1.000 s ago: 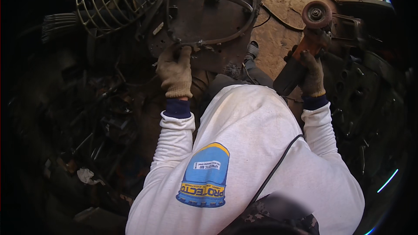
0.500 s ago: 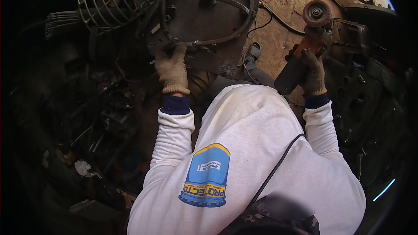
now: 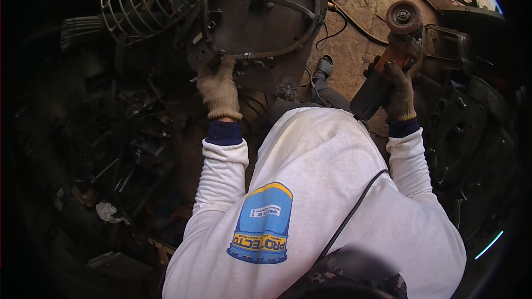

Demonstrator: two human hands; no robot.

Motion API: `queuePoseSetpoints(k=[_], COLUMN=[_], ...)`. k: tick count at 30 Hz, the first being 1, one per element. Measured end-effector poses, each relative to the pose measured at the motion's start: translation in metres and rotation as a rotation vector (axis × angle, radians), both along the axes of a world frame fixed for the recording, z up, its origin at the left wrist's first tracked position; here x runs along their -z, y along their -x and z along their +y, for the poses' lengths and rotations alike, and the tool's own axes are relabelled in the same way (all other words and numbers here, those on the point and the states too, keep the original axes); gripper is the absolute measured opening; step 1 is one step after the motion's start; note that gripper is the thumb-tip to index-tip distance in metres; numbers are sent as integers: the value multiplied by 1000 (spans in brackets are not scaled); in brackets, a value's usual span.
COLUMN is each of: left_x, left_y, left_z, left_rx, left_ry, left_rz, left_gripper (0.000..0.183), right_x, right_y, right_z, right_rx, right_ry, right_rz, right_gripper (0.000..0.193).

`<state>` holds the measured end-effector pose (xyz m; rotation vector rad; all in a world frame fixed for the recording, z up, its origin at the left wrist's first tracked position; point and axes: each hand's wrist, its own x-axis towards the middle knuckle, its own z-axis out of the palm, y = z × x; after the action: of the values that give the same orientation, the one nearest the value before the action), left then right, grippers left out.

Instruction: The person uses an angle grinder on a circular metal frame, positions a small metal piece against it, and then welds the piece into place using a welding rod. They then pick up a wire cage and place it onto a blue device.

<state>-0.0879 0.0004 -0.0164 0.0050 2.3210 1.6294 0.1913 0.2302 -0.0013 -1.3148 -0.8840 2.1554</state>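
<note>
My left hand [image 3: 219, 89], in a tan work glove, is closed at the near left edge of a round metal frame [image 3: 282, 51]. Some of its fingertips are lost in the dark there. Bent bars form the frame, one curved bar crossing it, and it lies on a dark steel plate [image 3: 260, 77] with small holes. Over on the right, my gloved right hand [image 3: 400, 91] is wrapped round the body of an angle grinder [image 3: 382, 80]. The grinder's reddish-brown disc [image 3: 403, 17] points away from me, well apart from the frame.
A brass-coloured wire cage [image 3: 149, 3] stands at the far left, beside a bundle of thin rods [image 3: 80, 32]. Cables [image 3: 363, 30] run over the brown floor. Dark metal parts [image 3: 460, 127] lie at right; a crumpled white scrap [image 3: 108, 213] is among clutter at left.
The plate and round frame have shifted very slightly left. Both hands and the grinder keep nearly the same places.
</note>
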Motion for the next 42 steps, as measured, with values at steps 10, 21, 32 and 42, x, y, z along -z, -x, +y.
queuePoseSetpoints(k=[10,21,32,42], left_x=[-1,-7,5,-6], left_y=[-1,0,-1,-1], left_z=[-3,-2,-1,-2], left_rx=[-18,-4,-4,8], left_ry=[-39,-7,0,-54], left_rz=[-111,-133,-31,-167], left_gripper=[32,30,26,31], right_x=[6,3,5,4], right_y=[-4,-1,-1,0], right_z=[2,3,6,6], right_rx=[30,18,18,20], right_ry=[27,8,27,26], right_rz=[27,21,17,20], right_gripper=[52,51,49,48])
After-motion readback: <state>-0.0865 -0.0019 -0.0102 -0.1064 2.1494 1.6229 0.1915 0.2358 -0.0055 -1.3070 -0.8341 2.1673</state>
